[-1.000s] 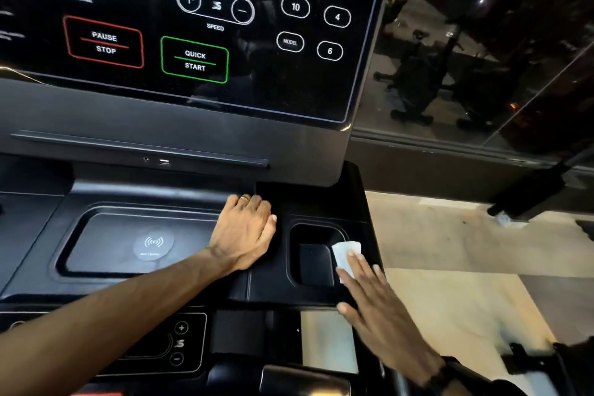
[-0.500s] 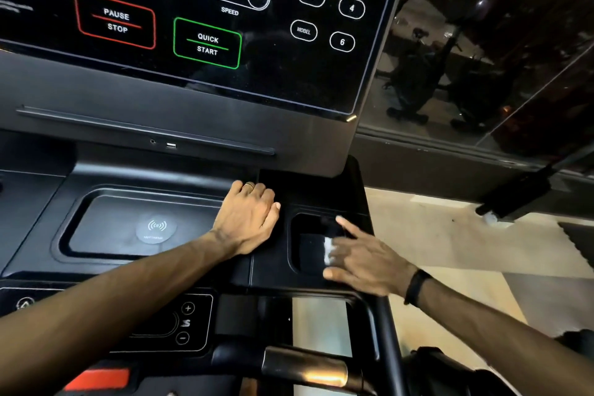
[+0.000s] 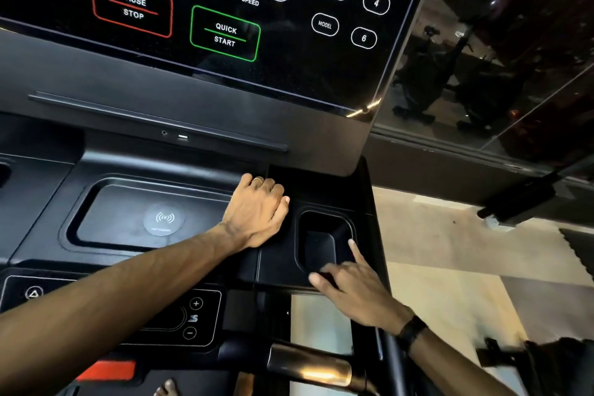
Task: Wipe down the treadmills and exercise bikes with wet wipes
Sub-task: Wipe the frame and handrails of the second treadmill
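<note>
Your right hand [image 3: 356, 291] moved to near rim of square black cup holder [image 3: 324, 244]; white wipe went out of sight, grip unclear. Left hand [image 3: 262, 214] stayed flat, relaxed on black treadmill console [image 3: 276, 267]. Holder wiping probably unfinished

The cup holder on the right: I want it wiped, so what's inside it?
The cup holder looks dark, with the right hand at its near rim. No wipe shows; the hand may cover it.
</note>
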`<state>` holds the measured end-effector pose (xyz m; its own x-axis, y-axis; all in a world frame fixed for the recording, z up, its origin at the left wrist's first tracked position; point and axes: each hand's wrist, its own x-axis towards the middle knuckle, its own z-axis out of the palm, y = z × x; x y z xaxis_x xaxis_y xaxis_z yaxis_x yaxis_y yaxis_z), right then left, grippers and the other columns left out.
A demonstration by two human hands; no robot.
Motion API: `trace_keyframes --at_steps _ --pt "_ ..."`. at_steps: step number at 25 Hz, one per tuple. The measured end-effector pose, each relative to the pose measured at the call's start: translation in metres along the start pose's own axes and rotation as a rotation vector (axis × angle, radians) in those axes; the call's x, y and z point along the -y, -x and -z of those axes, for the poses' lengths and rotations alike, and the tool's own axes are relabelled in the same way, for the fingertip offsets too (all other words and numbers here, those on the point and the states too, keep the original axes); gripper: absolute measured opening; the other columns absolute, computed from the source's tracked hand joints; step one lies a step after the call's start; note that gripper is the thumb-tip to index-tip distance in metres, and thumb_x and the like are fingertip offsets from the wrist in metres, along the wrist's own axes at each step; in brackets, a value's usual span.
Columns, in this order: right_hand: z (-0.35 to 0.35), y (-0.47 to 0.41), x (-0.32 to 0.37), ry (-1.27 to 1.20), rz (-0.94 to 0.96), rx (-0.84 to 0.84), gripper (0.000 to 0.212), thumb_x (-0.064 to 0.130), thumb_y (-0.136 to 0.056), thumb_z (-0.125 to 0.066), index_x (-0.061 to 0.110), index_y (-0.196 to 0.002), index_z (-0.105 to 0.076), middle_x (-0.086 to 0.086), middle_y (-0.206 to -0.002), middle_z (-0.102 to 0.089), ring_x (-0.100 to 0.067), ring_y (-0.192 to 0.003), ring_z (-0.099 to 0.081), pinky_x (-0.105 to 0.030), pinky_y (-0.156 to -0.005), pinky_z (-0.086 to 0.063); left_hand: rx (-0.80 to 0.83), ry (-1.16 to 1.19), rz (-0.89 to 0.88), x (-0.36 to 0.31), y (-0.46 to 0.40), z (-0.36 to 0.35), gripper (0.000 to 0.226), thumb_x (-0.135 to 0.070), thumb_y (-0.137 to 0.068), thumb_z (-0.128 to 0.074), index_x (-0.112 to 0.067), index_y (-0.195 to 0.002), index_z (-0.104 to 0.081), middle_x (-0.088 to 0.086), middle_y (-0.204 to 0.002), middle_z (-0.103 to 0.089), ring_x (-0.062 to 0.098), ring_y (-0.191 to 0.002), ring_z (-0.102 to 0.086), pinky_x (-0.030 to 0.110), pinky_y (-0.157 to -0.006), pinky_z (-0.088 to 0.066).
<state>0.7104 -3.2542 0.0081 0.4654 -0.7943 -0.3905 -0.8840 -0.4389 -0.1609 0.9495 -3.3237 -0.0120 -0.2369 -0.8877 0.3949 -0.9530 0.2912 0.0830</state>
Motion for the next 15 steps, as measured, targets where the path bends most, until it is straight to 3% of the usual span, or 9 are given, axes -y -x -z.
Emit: trace_keyframes --at_steps 2,3,5,8,11,13,15 --pt "0.002 -0.014 0.029 -0.18 -0.119 0.039 0.083 0.077 -0.093 -0.012 0.017 -0.121 -0.062 -0.011 -0.12 -0.068 -0.024 -0.14 -0.041 -0.036 -0.122 -0.012 -0.006 -0.007 -0.009 0.001 -0.001 -0.001 0.038 -0.034 -0.095 -0.032 -0.015 -0.074 -0.057 0.009 -0.072 -0.061 0.029 -0.066 -0.056 0.041 -0.074 -0.034" --pt "0.001 -0.022 0.046 -0.231 -0.189 0.032 0.077 0.073 -0.096 -0.019 0.013 -0.118 -0.063 -0.015 -0.127 -0.064 -0.029 -0.14 -0.04 -0.037 -0.116 -0.023 -0.006 -0.012 -0.009 0.001 -0.001 -0.001 0.038 -0.034 -0.095 -0.032 -0.015 -0.074 -0.057 0.009 -0.072 -0.061 0.029 -0.066 -0.056 0.041 -0.074 -0.034" --pt "0.0 -0.027 0.062 -0.202 -0.263 -0.037 0.072 0.068 -0.098 -0.024 0.008 -0.106 -0.063 -0.018 -0.12 -0.066 -0.034 -0.126 -0.051 -0.037 -0.107 -0.032 -0.009 -0.012 -0.004 0.0 0.0 0.0 0.039 -0.033 -0.096 -0.032 -0.015 -0.073 -0.057 0.008 -0.072 -0.062 0.029 -0.065 -0.056 0.041 -0.074 -0.035" --pt "0.0 -0.003 0.034 0.016 -0.095 -0.137 0.069 0.067 -0.1 -0.017 0.015 -0.1 -0.063 -0.008 -0.101 -0.072 -0.023 -0.109 -0.061 -0.036 -0.121 -0.018 -0.012 0.009 -0.012 -0.001 -0.002 0.0 0.04 -0.033 -0.096 -0.03 -0.015 -0.073 -0.056 0.008 -0.072 -0.062 0.029 -0.065 -0.056 0.041 -0.074 -0.034" --pt "0.002 0.008 0.001 0.135 -0.068 -0.11 0.086 0.072 -0.093 0.004 0.024 -0.106 -0.067 0.002 -0.098 -0.073 -0.012 -0.1 -0.065 -0.038 -0.123 -0.012 -0.01 0.0 -0.004 0.0 -0.002 0.001 0.039 -0.033 -0.096 -0.031 -0.015 -0.073 -0.056 0.008 -0.072 -0.062 0.028 -0.065 -0.056 0.041 -0.074 -0.035" --pt "0.006 0.005 0.018 0.036 -0.136 -0.17 0.069 0.062 -0.098 -0.012 0.022 -0.106 -0.067 0.0 -0.102 -0.072 -0.017 -0.104 -0.063 -0.033 -0.119 -0.02 -0.013 -0.008 -0.006 -0.001 -0.002 0.0 0.039 -0.033 -0.096 -0.032 -0.015 -0.073 -0.057 0.008 -0.072 -0.061 0.028 -0.064 -0.056 0.041 -0.074 -0.035" --pt "0.004 -0.007 0.056 -0.219 -0.248 -0.274 0.047 0.054 -0.099 -0.037 0.016 -0.093 -0.063 -0.003 -0.104 -0.072 -0.025 -0.106 -0.062 -0.032 -0.095 -0.04 -0.015 -0.017 0.001 0.0 -0.002 -0.001 0.038 -0.033 -0.096 -0.032 -0.015 -0.074 -0.058 0.008 -0.072 -0.062 0.029 -0.065 -0.056 0.041 -0.074 -0.034"
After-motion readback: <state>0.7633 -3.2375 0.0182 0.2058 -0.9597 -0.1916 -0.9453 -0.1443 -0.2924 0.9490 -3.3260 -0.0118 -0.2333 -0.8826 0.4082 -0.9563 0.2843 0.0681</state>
